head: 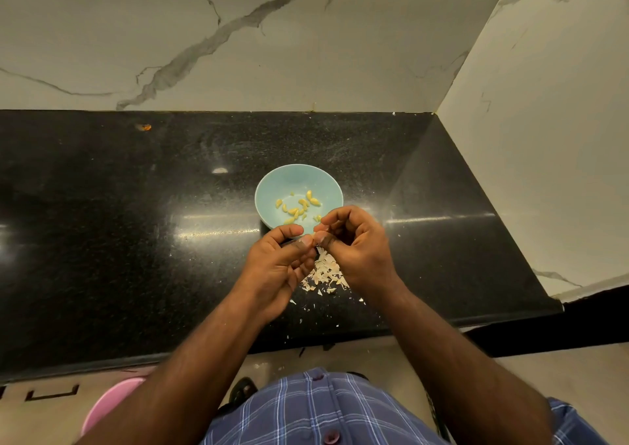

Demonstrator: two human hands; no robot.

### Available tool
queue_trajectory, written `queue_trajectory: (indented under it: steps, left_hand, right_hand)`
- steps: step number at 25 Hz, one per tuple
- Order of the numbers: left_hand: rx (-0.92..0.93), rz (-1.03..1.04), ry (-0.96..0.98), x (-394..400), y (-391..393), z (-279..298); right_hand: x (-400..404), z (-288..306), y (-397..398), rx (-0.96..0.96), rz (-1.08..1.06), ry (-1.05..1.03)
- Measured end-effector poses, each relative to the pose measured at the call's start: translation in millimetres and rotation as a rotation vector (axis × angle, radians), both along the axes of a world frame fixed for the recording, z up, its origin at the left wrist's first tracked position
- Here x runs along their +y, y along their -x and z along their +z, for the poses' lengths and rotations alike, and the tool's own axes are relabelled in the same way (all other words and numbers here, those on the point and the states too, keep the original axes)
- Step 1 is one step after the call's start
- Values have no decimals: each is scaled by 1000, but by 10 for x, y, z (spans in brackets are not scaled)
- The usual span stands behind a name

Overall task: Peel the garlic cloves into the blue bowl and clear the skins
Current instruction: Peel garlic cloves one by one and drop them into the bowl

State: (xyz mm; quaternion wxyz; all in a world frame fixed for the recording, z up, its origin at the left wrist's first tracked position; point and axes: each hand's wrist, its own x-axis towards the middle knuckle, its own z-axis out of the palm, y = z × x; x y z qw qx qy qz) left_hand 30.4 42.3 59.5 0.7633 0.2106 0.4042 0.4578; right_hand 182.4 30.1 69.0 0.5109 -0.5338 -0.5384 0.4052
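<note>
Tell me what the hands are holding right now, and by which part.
Both hands pinch one small pale piece, apparently a garlic clove, between their fingertips: left hand from the left side, right hand from the right. It is mostly hidden, so the exact part cannot be told.

A home kitchen: black granite counter [102,223] (speckled), marble-look wall tiles [238,36].

One head-worn wide view looks steeply down, close over the black counter [102,240]; walls beyond.

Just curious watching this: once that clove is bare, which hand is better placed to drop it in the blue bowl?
Probably the right hand: it already overlaps the blue bowl's near rim, while the left hand sits lower.
</note>
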Motion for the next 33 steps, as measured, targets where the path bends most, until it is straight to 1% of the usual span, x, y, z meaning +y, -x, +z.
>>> queue_trajectory:
  steps: [3,7,12,16,19,22,25,30,33]
  left_hand:
    - [107,47,-116,-21,-1,-27]
    - [249,68,-280,-47,4,-25]
    - [354,34,-375,-25,47,-35]
    - [448,-38,-412,14,88,-40]
    - [432,-43,-361,8,92,-52]
    - [337,-32,-268,12,117,-51]
    - [275,-15,-223,14,113,-44]
    - [388,3,-332,7,97,-91]
    - [418,-21,-410,-2,94,-67]
  right_hand:
    - [-13,-19,21,38,-9,62]
    - [-4,3,22,143,-2,138]
    - [24,65,-17,299,5,298]
    - [44,92,-61,272,64,353]
    - [24,105,-54,286,57,322]
    - [2,104,-56,251,66,282]
    - [2,122,-44,244,56,308]
    - [11,184,-11,357,-45,444]
    - [16,199,-13,415,-71,546]
